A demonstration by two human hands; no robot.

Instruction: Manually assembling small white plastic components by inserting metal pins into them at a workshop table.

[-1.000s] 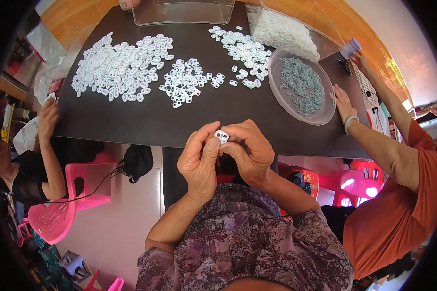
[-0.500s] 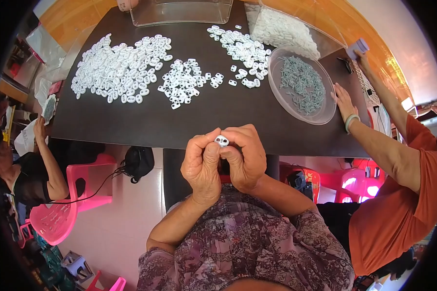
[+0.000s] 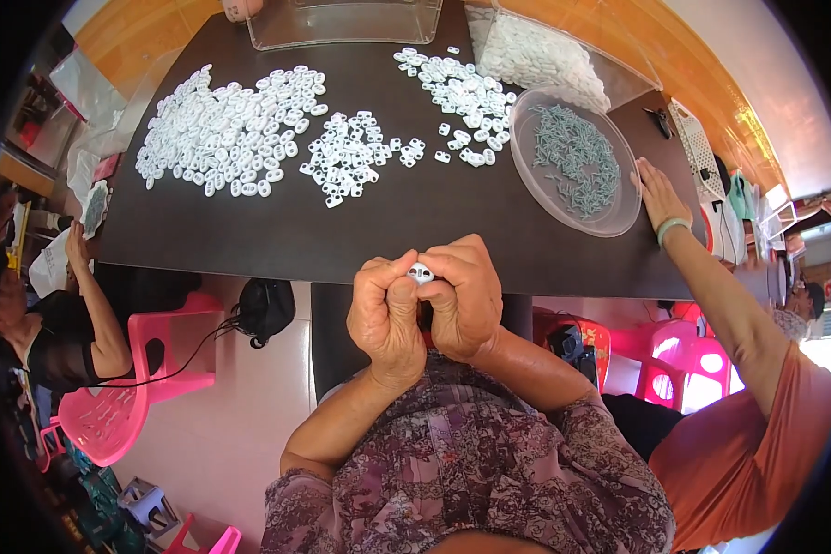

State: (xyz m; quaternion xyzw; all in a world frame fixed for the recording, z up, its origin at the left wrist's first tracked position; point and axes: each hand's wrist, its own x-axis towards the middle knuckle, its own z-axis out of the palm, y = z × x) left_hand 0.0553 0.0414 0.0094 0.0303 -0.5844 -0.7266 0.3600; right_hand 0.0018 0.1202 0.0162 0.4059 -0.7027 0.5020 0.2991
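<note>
A small white plastic piece with two dark holes (image 3: 420, 273) is pinched between the fingertips of both hands, just off the table's near edge. My left hand (image 3: 385, 319) grips its left side with thumb and forefinger. On its other side, the thumb and bent fingers of my right hand (image 3: 464, 295) press against it. Beyond them on the dark table (image 3: 360, 242) lie a wide heap of white oval pieces (image 3: 222, 134), a smaller heap of white two-holed pieces (image 3: 346, 157) and another white heap (image 3: 466, 97). Grey-green screws (image 3: 577, 162) fill part of a round clear tray (image 3: 523, 171).
Another person's hand (image 3: 660, 194) rests on the table beside the round tray. A clear box (image 3: 342, 28) and a bag of white pieces (image 3: 540, 65) stand at the back. Pink chairs (image 3: 138, 388) are on the left, where another person (image 3: 83, 323) sits.
My hands stay nearly in place, and the white piece has turned a little between my fingers. At right, the co-worker has leaned away, withdrawing the arm that held a pale purple object.
</note>
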